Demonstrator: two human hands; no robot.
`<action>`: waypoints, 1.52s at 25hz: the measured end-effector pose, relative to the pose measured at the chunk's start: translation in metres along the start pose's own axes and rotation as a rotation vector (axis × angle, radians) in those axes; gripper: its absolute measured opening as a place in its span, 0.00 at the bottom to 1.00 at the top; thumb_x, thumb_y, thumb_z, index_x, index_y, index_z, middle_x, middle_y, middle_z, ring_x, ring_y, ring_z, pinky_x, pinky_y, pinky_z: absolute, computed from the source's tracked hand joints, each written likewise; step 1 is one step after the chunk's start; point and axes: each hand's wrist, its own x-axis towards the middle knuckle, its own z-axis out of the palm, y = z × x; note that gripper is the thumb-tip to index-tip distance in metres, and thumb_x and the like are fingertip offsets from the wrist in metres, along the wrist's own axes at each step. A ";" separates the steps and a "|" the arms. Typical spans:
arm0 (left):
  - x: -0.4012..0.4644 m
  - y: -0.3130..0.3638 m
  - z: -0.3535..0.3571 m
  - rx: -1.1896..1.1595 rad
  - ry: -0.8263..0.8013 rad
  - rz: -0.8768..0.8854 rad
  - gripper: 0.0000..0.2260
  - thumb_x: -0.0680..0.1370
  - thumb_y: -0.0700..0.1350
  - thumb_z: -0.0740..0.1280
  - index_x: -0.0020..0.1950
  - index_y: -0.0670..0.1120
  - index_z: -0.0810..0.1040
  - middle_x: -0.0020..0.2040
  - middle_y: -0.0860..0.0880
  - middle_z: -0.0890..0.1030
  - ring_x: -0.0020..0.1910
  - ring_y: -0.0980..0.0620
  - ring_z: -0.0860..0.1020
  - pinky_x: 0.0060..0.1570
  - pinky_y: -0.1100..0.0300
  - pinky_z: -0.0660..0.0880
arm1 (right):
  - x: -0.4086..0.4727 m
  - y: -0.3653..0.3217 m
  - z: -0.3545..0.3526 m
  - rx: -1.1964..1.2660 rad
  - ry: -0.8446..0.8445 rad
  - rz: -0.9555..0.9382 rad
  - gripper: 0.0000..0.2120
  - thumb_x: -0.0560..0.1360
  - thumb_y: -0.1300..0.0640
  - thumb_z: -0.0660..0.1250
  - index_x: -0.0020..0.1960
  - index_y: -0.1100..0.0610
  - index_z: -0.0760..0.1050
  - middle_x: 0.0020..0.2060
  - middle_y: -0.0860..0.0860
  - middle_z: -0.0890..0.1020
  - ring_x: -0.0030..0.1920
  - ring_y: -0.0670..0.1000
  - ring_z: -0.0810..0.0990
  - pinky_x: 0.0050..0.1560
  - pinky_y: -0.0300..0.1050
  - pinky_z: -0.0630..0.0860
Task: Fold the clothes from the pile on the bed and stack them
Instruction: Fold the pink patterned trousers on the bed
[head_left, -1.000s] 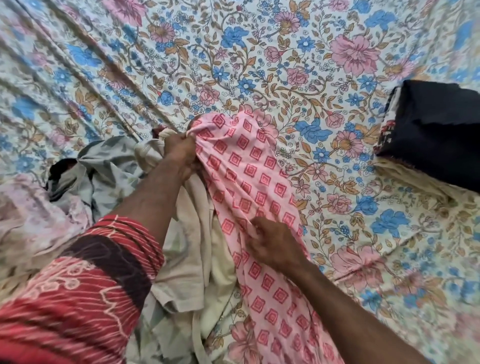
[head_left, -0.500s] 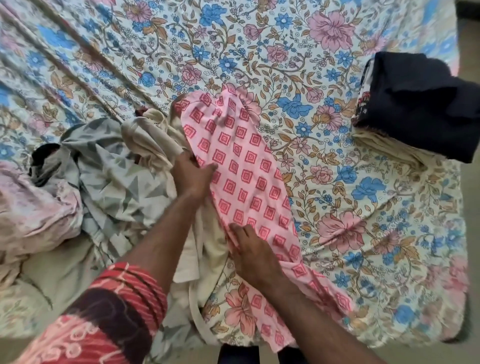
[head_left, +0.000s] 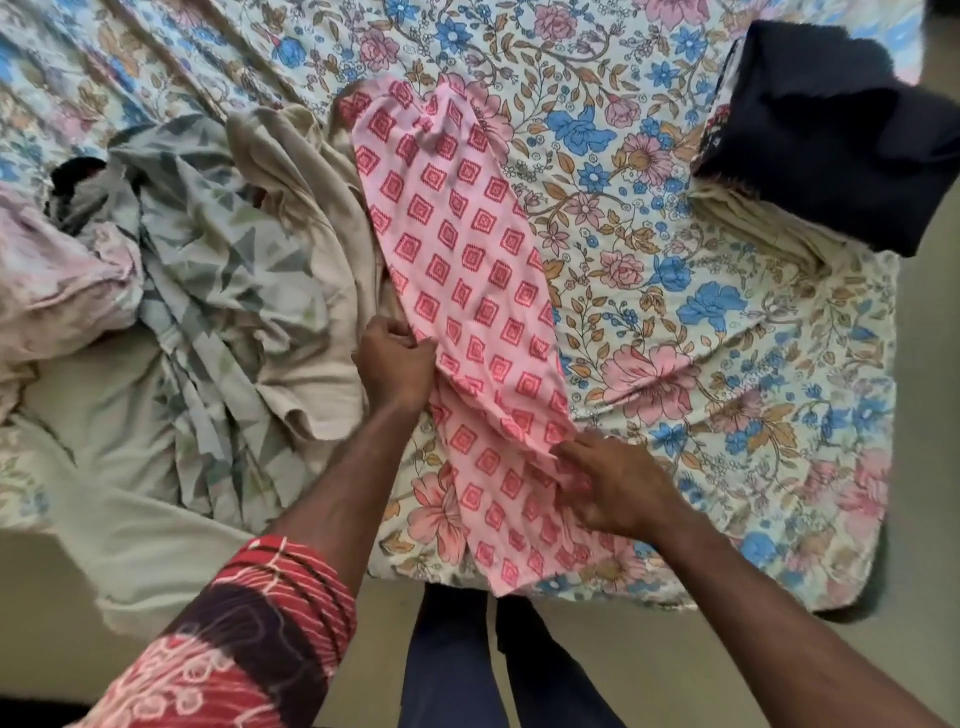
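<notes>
A long pink garment (head_left: 467, 270) with red diamond print lies stretched down the middle of the bed, its near end hanging over the front edge. My left hand (head_left: 397, 361) pinches its left edge about halfway down. My right hand (head_left: 610, 486) grips its right edge nearer to me, where the cloth bunches. The pile of unfolded clothes (head_left: 208, 249) lies to the left: beige, grey leaf-print and pale pink pieces. A stack of folded clothes (head_left: 831, 135) with a dark navy piece on top sits at the far right.
The bed is covered by a floral sheet (head_left: 701, 322) in blue and pink. Its front edge runs just before my legs (head_left: 467, 665). A pale cloth (head_left: 130, 519) hangs over the front left edge. Bare floor shows below and at the right.
Both hands have slid down the pink garment toward me. The left hand left the far end and now holds the middle edge; the right hand moved to the right edge.
</notes>
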 end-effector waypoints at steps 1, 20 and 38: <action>-0.002 -0.003 0.001 -0.012 0.010 -0.019 0.12 0.68 0.42 0.79 0.43 0.48 0.77 0.39 0.51 0.81 0.42 0.48 0.83 0.46 0.50 0.83 | -0.006 0.008 -0.002 0.007 -0.018 0.021 0.30 0.74 0.46 0.75 0.74 0.48 0.72 0.61 0.48 0.80 0.51 0.49 0.80 0.46 0.45 0.81; -0.165 -0.152 -0.003 -0.224 -0.420 -0.348 0.11 0.75 0.40 0.76 0.54 0.40 0.80 0.47 0.44 0.87 0.42 0.46 0.87 0.41 0.47 0.85 | -0.079 -0.076 0.109 0.077 0.262 -0.013 0.17 0.79 0.48 0.65 0.65 0.53 0.74 0.55 0.50 0.79 0.48 0.50 0.78 0.46 0.47 0.81; -0.213 -0.208 -0.009 0.592 -0.080 0.527 0.11 0.73 0.41 0.74 0.54 0.46 0.78 0.48 0.48 0.77 0.44 0.47 0.76 0.43 0.51 0.75 | -0.093 0.026 0.102 0.203 0.348 0.023 0.26 0.75 0.41 0.70 0.67 0.52 0.70 0.62 0.49 0.77 0.59 0.50 0.78 0.56 0.59 0.78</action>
